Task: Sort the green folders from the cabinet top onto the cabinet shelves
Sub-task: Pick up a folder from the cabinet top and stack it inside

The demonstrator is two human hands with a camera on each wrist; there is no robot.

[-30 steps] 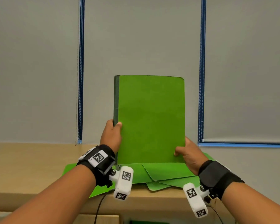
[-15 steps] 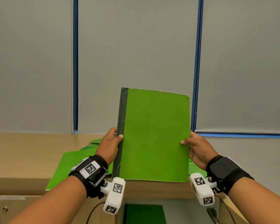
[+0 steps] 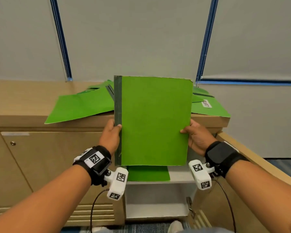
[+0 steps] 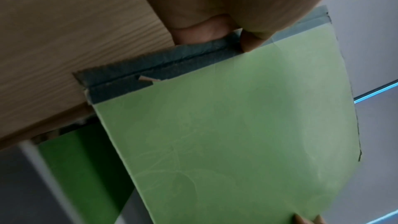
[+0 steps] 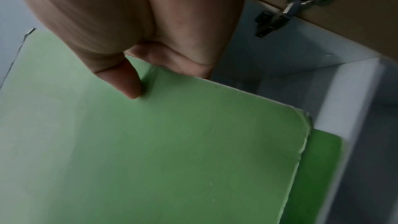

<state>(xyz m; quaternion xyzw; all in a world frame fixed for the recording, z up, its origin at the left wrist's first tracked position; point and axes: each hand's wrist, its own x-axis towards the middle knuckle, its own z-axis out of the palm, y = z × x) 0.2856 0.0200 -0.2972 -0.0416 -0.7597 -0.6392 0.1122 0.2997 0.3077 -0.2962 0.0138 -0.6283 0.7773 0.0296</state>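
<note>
Gripping the green folder (image 3: 155, 120) upright by its side edges, left hand (image 3: 110, 137) and right hand (image 3: 197, 137) hold it above the open shelf (image 3: 180, 175), long axis vertical, below the cabinet top's front edge.

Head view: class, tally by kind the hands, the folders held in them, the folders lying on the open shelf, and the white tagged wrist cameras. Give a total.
Hands: 2, the left hand and the right hand
Held folder: 1
Folder on the shelf: 1
White wrist cameras: 2, the left wrist camera and the right wrist camera
Total: 6
</note>
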